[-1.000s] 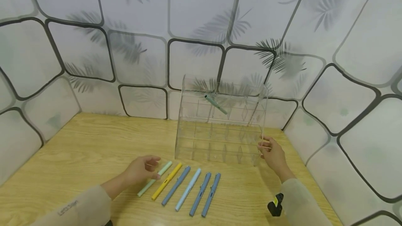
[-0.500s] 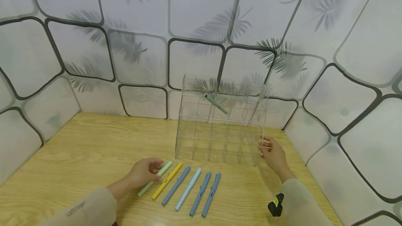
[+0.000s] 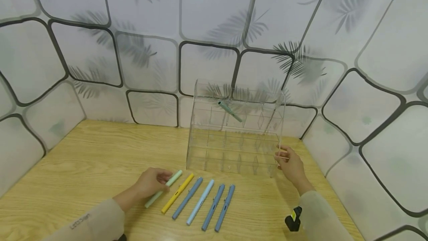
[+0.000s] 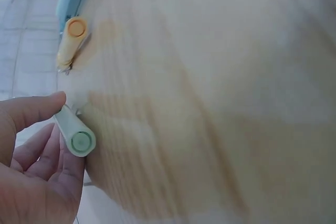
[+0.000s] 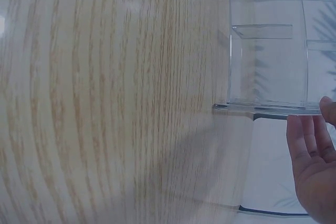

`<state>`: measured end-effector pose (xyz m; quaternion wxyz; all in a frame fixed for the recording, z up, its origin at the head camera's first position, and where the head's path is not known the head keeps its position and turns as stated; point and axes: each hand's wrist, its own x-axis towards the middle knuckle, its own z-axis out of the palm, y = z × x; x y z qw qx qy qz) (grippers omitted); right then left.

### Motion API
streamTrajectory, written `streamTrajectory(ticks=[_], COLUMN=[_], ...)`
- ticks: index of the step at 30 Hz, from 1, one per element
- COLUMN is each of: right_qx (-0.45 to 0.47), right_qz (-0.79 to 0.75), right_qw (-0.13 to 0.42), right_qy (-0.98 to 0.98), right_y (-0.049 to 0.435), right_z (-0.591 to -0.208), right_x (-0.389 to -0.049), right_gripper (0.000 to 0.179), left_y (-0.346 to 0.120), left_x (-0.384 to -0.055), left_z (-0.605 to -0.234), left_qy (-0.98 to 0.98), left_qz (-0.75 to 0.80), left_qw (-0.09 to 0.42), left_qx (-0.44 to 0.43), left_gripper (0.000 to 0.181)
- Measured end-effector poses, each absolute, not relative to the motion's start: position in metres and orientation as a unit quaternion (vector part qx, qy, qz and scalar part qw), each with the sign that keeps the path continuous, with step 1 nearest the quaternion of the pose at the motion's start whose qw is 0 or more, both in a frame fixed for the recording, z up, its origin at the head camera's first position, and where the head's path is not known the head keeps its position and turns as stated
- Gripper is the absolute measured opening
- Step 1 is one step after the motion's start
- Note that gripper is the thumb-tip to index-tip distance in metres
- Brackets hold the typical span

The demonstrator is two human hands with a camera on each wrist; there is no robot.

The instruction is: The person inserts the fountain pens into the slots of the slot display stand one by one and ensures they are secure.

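My left hand (image 3: 152, 184) pinches a light green pen (image 3: 174, 177) at the left end of a slanted row of pens. In the left wrist view, the thumb lies on one side of this green pen (image 4: 79, 139) and the fingers on the other. A yellow pen (image 3: 177, 193) is beside it. My right hand (image 3: 291, 163) grips the right side panel of a clear acrylic display rack (image 3: 214, 165). Thumb and fingers sit on either side of that panel in the right wrist view. A darker green pen (image 3: 230, 111) lies slanted on the rack's upper tier.
Right of the yellow pen lie a grey-blue pen (image 3: 188, 198), a pale blue pen (image 3: 200, 202) and two more grey-blue pens. A black device (image 3: 293, 218) shows by the right sleeve. Patterned walls (image 3: 150, 62) enclose the wooden table (image 3: 100, 148).
My left hand has moved right onto the light green pen and taken hold of it; the pen has shifted slightly. The right hand and the rack have stayed put.
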<state>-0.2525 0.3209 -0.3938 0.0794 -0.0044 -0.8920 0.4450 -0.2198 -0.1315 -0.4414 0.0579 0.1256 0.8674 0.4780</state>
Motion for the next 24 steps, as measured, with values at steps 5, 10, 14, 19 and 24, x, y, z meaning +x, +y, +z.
streamTrajectory(ticks=[5, 10, 14, 19, 24], right_qx=[-0.005, -0.005, -0.005, -0.008, -0.006], right_qz=[0.447, 0.441, 0.439, 0.439, 0.434], right_qw=[0.08, 0.084, 0.085, 0.086, 0.088], right_qy=[-0.891, -0.893, -0.894, -0.894, -0.896], right_y=[0.32, 0.32, 0.319, 0.319, 0.32], right_z=[-0.393, -0.393, -0.393, -0.393, -0.393], right_x=[-0.252, -0.252, -0.252, -0.252, -0.252], right_gripper=[0.045, 0.044, 0.044, 0.044, 0.044], left_y=[-0.142, -0.151, -0.156, -0.157, -0.156], left_x=[-0.227, -0.23, -0.23, -0.233, -0.236], left_z=[-0.44, -0.429, -0.421, -0.412, -0.403], left_qy=[0.845, 0.811, 0.766, 0.732, 0.721], left_qz=[0.511, 0.552, 0.594, 0.617, 0.619], left_qw=[0.11, 0.173, 0.229, 0.274, 0.292], left_qx=[0.113, 0.085, 0.089, 0.092, 0.106], left_gripper=[0.049, 0.051, 0.055, 0.062, 0.056])
